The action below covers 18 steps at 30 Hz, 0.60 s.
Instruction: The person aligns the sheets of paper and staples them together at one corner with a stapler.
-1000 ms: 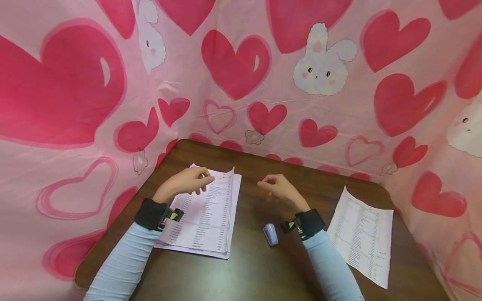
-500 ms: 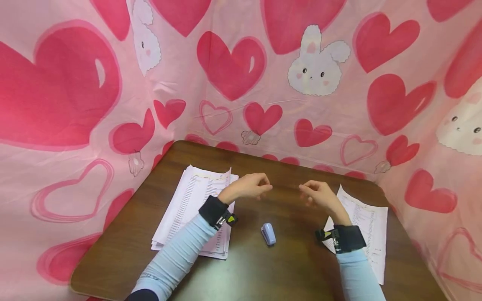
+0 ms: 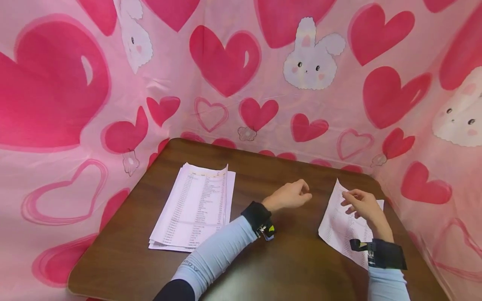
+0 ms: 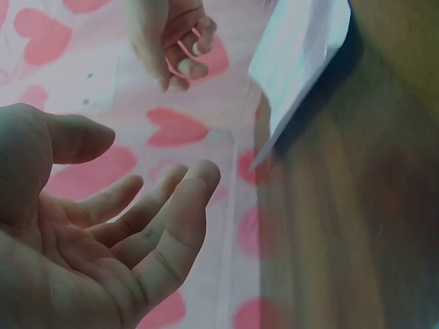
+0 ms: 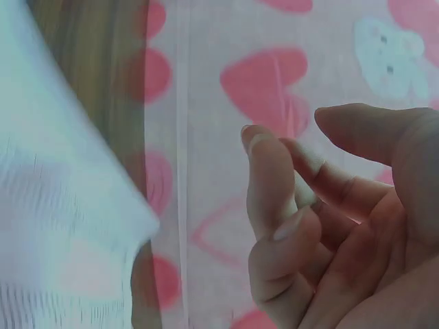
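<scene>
Over the table's middle, my left hand (image 3: 289, 195) holds nothing; its fingers are loosely bent and the thumb stands apart in the left wrist view. My right hand (image 3: 364, 209) hovers over a single printed sheet (image 3: 336, 228) on the right, its bent fingers also around nothing. Whether the fingers touch that sheet is not plain, though in the right wrist view the paper (image 5: 62, 205) lies apart from them. To the left rests a stack of printed sheets (image 3: 196, 205) with a curled top corner. The small lilac stapler is almost wholly hidden behind my left wrist.
The brown wooden table (image 3: 124, 259) has rounded corners. A pink curtain (image 3: 226, 117) with hearts and rabbits encloses its back and sides. Black camera straps sit on both wrists.
Both hands have moved right: the left from above the stack to mid-table, the right from mid-table to over the single sheet. My left wrist now covers the stapler.
</scene>
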Motion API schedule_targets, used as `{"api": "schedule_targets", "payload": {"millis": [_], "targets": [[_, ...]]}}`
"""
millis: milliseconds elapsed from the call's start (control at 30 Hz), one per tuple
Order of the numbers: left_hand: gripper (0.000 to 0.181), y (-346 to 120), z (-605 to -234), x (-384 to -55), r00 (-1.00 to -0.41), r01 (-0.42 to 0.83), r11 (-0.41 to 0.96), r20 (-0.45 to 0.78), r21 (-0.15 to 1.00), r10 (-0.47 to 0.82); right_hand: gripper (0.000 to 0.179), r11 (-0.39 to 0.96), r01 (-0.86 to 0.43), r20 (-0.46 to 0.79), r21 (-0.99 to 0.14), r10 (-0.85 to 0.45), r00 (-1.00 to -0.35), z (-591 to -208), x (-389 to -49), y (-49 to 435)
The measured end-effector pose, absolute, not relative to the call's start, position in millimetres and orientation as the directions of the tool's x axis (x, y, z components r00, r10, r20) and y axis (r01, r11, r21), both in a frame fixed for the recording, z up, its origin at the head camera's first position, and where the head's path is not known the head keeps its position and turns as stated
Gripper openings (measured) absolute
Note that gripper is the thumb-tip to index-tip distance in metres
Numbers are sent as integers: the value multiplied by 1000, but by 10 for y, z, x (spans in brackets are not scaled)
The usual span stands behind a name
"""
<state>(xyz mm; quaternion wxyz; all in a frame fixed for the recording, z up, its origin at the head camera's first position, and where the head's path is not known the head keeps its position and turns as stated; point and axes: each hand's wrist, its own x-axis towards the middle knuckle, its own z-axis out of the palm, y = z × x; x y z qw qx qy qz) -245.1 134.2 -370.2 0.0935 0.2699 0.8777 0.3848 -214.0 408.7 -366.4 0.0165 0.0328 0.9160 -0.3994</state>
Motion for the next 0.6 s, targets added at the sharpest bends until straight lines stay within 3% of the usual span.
{"api": "schedule_targets", "payload": {"millis": [267,600], "targets": [[29,1873,-3834,-2379,-847,393,606,16,691,531,72,738,207,-117,-642,173,-978,-3727,-1972,4612],[32,2236,-4168,-2228,-851,345,701,-108,624,514,76,774,340,-214,-535,266,-940,-3909,-1886,4941]]}}
